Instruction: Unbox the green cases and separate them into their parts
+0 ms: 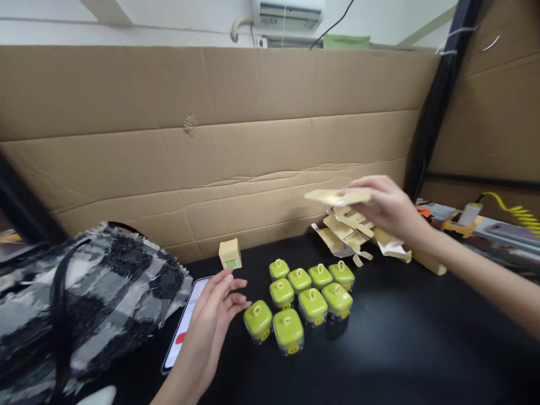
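My right hand grips a flattened cream-coloured carton, held above a heap of similar flattened cartons at the back right of the table. Empty and with its fingers apart, my left hand hovers over the right side of a phone with a lit screen. Just beyond its fingertips stands a small closed cream box with a green window. To the right of that hand, several small clear containers with green lids and yellow loops on top stand in a loose group.
A black-and-grey shaggy bag with a dark strap fills the left side. Behind the black table rises a tall cardboard wall. A yellow coiled cord and other items lie beyond the right edge.
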`<state>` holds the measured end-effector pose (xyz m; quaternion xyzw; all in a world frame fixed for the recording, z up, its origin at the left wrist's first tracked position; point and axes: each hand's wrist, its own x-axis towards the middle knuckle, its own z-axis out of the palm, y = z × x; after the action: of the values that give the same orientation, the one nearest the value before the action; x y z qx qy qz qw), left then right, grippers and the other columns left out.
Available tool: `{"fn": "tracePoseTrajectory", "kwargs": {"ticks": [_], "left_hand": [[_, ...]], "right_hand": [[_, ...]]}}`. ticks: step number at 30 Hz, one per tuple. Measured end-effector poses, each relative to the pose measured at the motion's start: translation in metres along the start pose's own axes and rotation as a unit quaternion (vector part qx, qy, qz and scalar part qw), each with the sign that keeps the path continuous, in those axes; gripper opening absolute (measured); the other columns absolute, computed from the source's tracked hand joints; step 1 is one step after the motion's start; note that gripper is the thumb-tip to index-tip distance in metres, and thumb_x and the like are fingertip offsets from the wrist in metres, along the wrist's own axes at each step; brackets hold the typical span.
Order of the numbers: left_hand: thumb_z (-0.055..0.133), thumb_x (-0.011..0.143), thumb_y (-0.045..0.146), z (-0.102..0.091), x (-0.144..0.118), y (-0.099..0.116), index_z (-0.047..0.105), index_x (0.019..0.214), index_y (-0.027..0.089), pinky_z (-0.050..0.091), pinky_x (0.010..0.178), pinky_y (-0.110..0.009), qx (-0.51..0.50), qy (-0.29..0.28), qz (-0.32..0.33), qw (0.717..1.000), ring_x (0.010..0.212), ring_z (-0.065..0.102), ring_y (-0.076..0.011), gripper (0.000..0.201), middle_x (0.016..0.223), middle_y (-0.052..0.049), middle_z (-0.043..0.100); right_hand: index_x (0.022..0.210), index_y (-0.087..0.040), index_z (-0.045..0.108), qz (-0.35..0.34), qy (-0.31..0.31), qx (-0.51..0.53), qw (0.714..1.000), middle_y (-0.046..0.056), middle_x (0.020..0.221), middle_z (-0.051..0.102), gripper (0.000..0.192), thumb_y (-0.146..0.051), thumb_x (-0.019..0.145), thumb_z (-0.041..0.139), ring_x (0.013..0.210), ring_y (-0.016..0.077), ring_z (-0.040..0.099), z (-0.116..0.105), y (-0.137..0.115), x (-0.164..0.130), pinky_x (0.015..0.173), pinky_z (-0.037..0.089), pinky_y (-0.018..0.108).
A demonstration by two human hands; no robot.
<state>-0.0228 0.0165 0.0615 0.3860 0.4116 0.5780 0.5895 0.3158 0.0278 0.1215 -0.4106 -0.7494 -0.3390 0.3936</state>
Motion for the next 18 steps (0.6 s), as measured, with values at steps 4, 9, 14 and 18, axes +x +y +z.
{"fn": "tracePoseTrajectory", "kwargs": {"ticks": [4, 9, 14, 18], "left_hand": [[0.071, 0.065, 0.021, -0.002, 0.006, -0.002, 0.058, 0.09, 0.015, 0.05, 0.053, -0.025, -0.01, -0.008, -0.025, 1.0, 0.048, 0.056, -0.0101, 0.029, 0.061, 0.001, 0.065], [0.073, 0.06, 0.019, -0.003, 0.007, -0.001, 0.059, 0.083, 0.016, 0.047, 0.052, -0.025, -0.013, -0.023, -0.027, 0.999, 0.046, 0.054, -0.0095, 0.027, 0.058, 0.004, 0.061], [0.072, 0.061, 0.017, -0.005, 0.007, 0.0, 0.059, 0.082, 0.016, 0.046, 0.052, -0.025, -0.017, -0.028, -0.03, 0.999, 0.045, 0.052, -0.0086, 0.025, 0.058, 0.005, 0.06], [0.071, 0.062, 0.018, -0.005, 0.005, 0.0, 0.059, 0.081, 0.016, 0.046, 0.052, -0.024, -0.021, -0.039, -0.02, 0.999, 0.045, 0.052, -0.0088, 0.023, 0.057, 0.004, 0.06]], "right_hand": [[0.102, -0.023, 0.064, 0.111, 0.014, -0.015, 0.994, 0.011, 0.096, 0.06, 0.03, -0.044, 0.089, 0.047, 0.087, 0.0275, 0.06, -0.008, 0.089, -0.031, 0.075, 0.05, 0.048], [0.093, -0.022, 0.069, 0.076, -0.11, 0.024, 0.991, 0.01, 0.084, 0.065, 0.025, -0.04, 0.08, 0.056, 0.076, 0.0231, 0.065, -0.007, 0.13, -0.07, 0.065, 0.053, 0.035], [0.108, -0.02, 0.065, 0.052, -0.179, 0.04, 0.982, 0.011, 0.091, 0.069, 0.04, -0.011, 0.072, 0.051, 0.083, 0.0243, 0.067, -0.012, 0.137, -0.085, 0.064, 0.053, 0.034], [0.095, -0.019, 0.068, 0.056, -0.136, 0.017, 0.989, 0.013, 0.082, 0.066, 0.037, -0.006, 0.07, 0.044, 0.07, 0.024, 0.064, -0.014, 0.132, -0.071, 0.056, 0.048, 0.036]]}}
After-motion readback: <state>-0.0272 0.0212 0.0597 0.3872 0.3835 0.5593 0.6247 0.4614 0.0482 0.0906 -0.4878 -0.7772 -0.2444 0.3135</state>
